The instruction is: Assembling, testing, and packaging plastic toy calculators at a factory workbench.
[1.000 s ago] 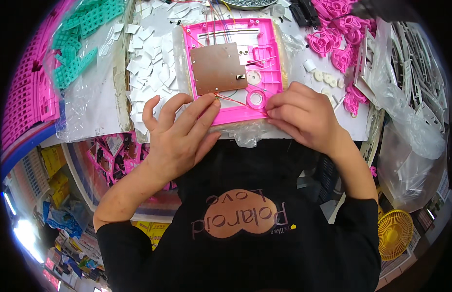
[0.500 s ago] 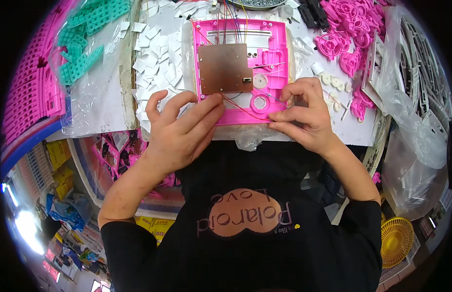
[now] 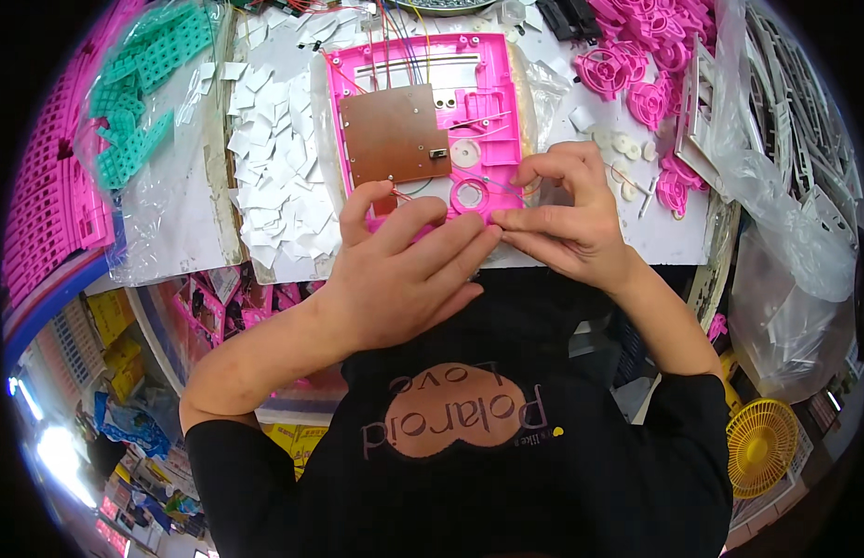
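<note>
A pink plastic housing [image 3: 506,139] lies on the bench in front of me, open side up. Over its left part sits a brown circuit board [image 3: 395,135] with a small black-and-silver switch at its right edge. My left hand [image 3: 404,265] reaches across the housing's near edge, fingers stretched, its longer fingertips by my right fingertips. My right hand [image 3: 571,223] is at the near right corner, thumb and forefinger pinched on a thin red wire whose held end is hidden now. Another bit of red wire [image 3: 401,194] shows below the board. A pink ring [image 3: 469,194] stands between the hands.
Many white paper pieces [image 3: 274,177] spread to the left, beyond them green grids [image 3: 134,139] and pink lattice panels [image 3: 50,177]. Pink parts [image 3: 646,56] are heaped at the back right, near white round pieces [image 3: 627,144] and bagged grey strips [image 3: 804,139]. Coloured wires [image 3: 399,46] trail backward.
My left hand has moved right along the near edge to meet my right fingertips. The right pinch stays closed. Housing and board appear shifted left in view.
</note>
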Tool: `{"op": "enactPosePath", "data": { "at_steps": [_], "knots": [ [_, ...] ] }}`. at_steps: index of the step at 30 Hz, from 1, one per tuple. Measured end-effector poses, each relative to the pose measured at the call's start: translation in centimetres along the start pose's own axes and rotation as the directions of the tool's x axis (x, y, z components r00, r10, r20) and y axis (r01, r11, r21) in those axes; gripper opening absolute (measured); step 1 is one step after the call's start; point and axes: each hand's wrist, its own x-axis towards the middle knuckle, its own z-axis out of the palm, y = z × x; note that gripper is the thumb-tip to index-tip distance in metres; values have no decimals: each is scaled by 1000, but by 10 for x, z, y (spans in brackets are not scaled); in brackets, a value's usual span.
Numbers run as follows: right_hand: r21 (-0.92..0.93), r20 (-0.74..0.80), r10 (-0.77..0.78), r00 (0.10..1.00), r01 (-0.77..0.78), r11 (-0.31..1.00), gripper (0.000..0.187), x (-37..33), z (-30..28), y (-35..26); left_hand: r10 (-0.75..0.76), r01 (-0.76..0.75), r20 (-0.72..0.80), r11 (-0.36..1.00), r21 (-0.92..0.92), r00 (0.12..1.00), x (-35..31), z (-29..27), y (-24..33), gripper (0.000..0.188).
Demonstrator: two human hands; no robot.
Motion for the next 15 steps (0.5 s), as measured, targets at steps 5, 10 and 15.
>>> {"op": "enactPosePath", "data": {
  "at_steps": [5,10,15],
  "knots": [
    [-83,20,58,998,-56,995,18,9,-11,-12,22,-23,31,1000,18,999,-1,7,-1,63],
    [4,93,301,949,-303,953,10,7,-14,-19,-2,3,66,1000,-14,998,5,3,2,59],
    [21,140,388,911,-394,919,5,10,-11,-25,4,-3,52,1000,-29,999,12,0,6,57]
  ]
}}
